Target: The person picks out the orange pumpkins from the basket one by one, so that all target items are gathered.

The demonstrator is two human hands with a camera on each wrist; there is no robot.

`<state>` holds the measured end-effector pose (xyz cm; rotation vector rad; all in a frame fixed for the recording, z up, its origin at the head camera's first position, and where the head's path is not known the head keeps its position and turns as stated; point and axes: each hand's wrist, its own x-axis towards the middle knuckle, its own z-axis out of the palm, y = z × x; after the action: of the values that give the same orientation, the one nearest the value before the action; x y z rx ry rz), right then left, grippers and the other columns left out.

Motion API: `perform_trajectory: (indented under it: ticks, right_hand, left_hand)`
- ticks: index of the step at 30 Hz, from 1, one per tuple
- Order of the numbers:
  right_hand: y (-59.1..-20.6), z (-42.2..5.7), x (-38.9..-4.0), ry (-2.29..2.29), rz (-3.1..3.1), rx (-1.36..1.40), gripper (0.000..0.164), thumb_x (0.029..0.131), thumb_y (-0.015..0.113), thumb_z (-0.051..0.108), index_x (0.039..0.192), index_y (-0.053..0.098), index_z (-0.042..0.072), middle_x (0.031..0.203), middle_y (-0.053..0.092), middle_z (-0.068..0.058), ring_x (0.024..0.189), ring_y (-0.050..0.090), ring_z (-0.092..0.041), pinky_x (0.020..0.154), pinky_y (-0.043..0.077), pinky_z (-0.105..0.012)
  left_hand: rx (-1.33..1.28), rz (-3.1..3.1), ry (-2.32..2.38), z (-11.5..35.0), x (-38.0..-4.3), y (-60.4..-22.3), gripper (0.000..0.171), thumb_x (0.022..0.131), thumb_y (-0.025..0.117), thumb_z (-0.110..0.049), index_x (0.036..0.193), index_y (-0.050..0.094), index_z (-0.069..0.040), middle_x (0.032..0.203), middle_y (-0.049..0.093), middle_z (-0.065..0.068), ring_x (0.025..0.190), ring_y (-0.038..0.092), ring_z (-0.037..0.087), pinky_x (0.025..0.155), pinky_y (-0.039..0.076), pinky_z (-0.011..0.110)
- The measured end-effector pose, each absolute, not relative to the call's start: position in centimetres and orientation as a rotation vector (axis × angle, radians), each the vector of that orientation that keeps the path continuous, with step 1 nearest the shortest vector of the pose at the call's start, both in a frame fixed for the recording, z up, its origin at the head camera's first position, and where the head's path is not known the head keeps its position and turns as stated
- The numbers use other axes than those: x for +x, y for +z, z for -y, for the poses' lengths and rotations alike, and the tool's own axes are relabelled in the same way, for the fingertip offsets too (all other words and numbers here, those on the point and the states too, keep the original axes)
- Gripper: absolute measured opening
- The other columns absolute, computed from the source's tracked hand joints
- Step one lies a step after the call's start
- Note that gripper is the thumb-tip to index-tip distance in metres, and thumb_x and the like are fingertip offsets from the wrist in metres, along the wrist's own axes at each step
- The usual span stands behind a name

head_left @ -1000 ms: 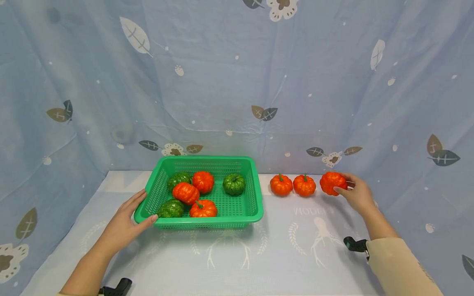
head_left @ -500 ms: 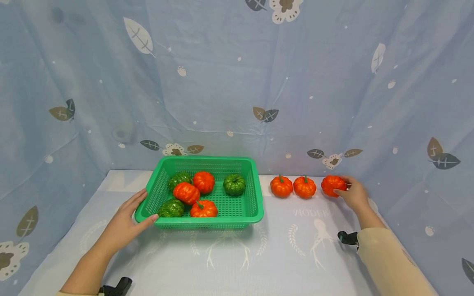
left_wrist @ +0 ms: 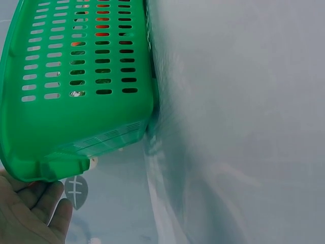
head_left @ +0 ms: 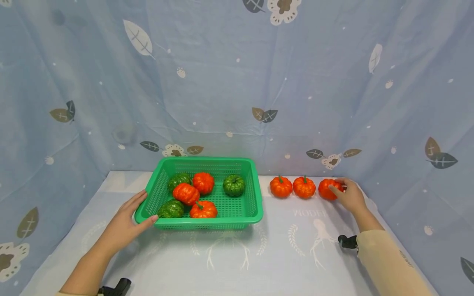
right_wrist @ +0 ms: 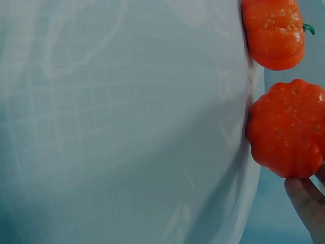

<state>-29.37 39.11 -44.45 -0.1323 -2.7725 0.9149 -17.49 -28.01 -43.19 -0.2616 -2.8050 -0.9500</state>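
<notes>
I log left hand [head_left: 124, 224] spread wide against a green perforated plastic basket [head_left: 207, 220]; right hand [head_left: 351, 198] pinching a glossy red-orange ribbed pumpkin [head_left: 324, 189] at the white worktop's [head_left: 274, 255] far right. Step, I judge: positioning it; next calls for gentle fingers.

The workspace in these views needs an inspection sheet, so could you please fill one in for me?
Surface: white printed cloth on the table.
Job's things: green basket holding three green pumpkins and three orange pumpkins; outside, to its right, a row of three more orange ones, including the rightmost pumpkin.
Clutter: nothing seen.
Grips: left hand touches the basket's near left corner; right hand holds the rightmost pumpkin.
Cables: nothing seen.
Surroundings: blue curtain with leaf prints behind and at both sides.
</notes>
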Motion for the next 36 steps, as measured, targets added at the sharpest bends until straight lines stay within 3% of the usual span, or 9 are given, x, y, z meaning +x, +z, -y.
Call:
perform_trajectory:
  ticks: [6,15,23,36]
  right_hand:
    - [-44.1,-38.7,-29.3,0.993,2.767,-0.131,0.044,0.099,0.066,0.024,0.127,0.053,-0.007,0.129,0.051,-0.032,0.116,0.050,-0.049,0.094,0.052,-0.057]
    - [-43.1,-39.3,-28.9,1.043,3.008,-0.213,0.082,0.092,0.072,0.037,0.144,0.036,-0.015,0.142,0.038,-0.039,0.126,0.042,-0.053,0.106,0.040,-0.062]
    - [-43.0,-39.6,-28.5,1.101,3.116,-0.264,0.094,0.088,0.075,0.044,0.145,0.031,-0.017,0.141,0.037,-0.041,0.126,0.039,-0.053,0.108,0.034,-0.066]
    - [-44.9,-39.5,-29.7,1.223,2.939,-0.227,0.089,0.087,0.077,0.016,0.150,0.022,-0.014,0.150,0.027,-0.040,0.135,0.030,-0.055,0.113,0.025,-0.065]
  left_hand:
    - [-0.244,2.816,-0.936,28.3,-17.2,-43.2,0.092,0.092,0.071,-0.046,0.158,0.024,0.000,0.162,0.021,0.024,0.140,0.024,0.057,0.097,0.029,0.080]
    - [-0.247,2.813,-0.940,28.3,-17.3,-43.5,0.094,0.092,0.070,-0.048,0.158,0.023,-0.001,0.162,0.020,0.023,0.140,0.023,0.056,0.097,0.029,0.080]
    - [-0.252,2.806,-0.946,28.2,-17.6,-43.6,0.094,0.092,0.071,-0.048,0.158,0.024,-0.001,0.163,0.020,0.022,0.141,0.023,0.056,0.097,0.029,0.079]
    - [-0.246,2.824,-0.939,28.0,-17.7,-43.3,0.094,0.092,0.070,-0.048,0.158,0.024,0.000,0.162,0.020,0.025,0.139,0.024,0.058,0.097,0.028,0.080]
